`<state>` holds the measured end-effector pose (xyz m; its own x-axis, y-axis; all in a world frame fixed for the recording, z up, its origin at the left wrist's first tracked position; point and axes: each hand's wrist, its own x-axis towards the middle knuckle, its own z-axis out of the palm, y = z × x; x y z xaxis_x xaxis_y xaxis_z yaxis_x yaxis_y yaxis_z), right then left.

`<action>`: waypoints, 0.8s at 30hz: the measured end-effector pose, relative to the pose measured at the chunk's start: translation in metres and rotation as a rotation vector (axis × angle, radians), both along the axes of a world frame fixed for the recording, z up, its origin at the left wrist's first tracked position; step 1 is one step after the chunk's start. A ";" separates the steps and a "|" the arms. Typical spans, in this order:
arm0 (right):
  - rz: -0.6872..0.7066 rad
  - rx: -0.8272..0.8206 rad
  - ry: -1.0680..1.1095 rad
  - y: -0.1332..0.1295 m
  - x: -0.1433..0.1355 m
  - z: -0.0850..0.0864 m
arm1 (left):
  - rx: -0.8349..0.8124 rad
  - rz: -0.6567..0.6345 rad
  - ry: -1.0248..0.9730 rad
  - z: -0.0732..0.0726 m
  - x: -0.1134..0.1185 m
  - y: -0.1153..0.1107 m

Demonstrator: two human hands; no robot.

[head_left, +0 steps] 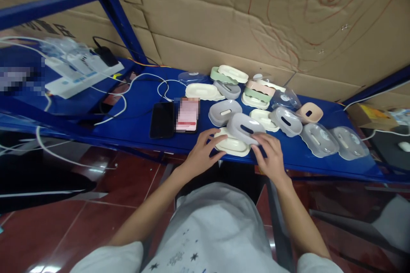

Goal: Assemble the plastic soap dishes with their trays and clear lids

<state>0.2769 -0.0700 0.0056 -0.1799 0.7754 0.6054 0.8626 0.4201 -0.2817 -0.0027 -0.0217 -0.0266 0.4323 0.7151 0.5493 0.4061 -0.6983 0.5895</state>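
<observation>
My left hand curls around the left end of a cream oval tray, fingers at its back edge and thumb at its front. The tray lies at the table's front edge. A light grey oval cover with a dark slot rests tilted over the tray's back right part. My right hand has its fingertips on the cover's right end, the thumb bent below near the tray. Just behind sits another grey oval piece with a pale slot. To the right are a grey slotted cover and a cream tray.
Stacked green, cream and pink pieces stand at the back of the blue table. Clear covers and a peach cover lie right. Two phones lie left, near white cables and a power strip. Cardboard walls the back.
</observation>
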 end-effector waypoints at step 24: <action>-0.296 -0.027 -0.172 0.112 0.128 0.027 | 0.133 0.214 0.247 0.032 0.031 0.041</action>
<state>0.4047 0.0417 0.0321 -0.0418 0.8247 0.5640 0.9819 0.1382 -0.1294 0.0285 0.0191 0.0049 0.4121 0.7331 0.5410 0.6702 -0.6462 0.3651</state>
